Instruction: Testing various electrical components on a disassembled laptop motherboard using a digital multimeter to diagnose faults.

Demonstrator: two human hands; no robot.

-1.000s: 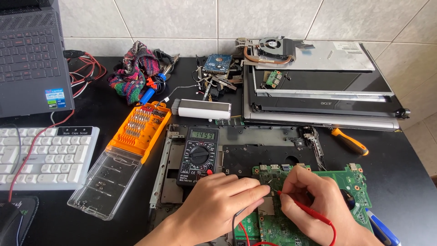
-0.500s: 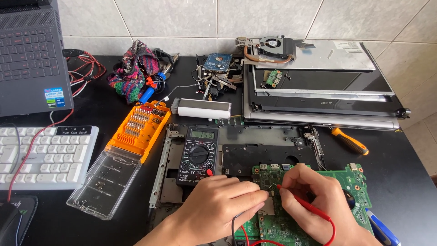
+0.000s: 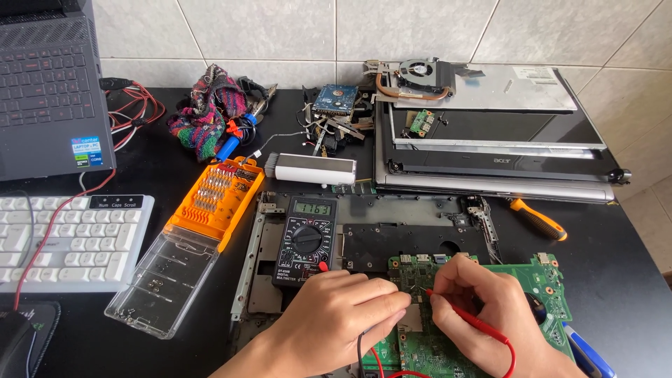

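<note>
Since half a second ago, almost nothing has shifted: both hands stay over the board, and the red probe tip has edged only slightly across it.

Head view. Right hand is closed in a pen grip around a slim red multimeter probe with a red lead; its tip rests on the green laptop circuit board, near the board's upper left part. Left hand lies curled just beside it, fingertips pinched together at the board's left edge. Whether they hold the second probe cannot be told; a dark lead and a red one trail out beneath the hand.

The board lies at the near edge of the black tabletop, on top of a stripped dark laptop base frame. A black digital multimeter with a round dial sits on that frame, just left of the board, its lower end touching the left hand; the display is lit.

Left of the meter: an open orange screwdriver-bit case with a clear plastic lid, then a white keyboard. Behind: a grey open laptop, a multicoloured woven cloth, a white brush block, and a stack of dismantled laptop shells with a cooling fan on top. An orange-handled screwdriver lies right of the frame.
</note>
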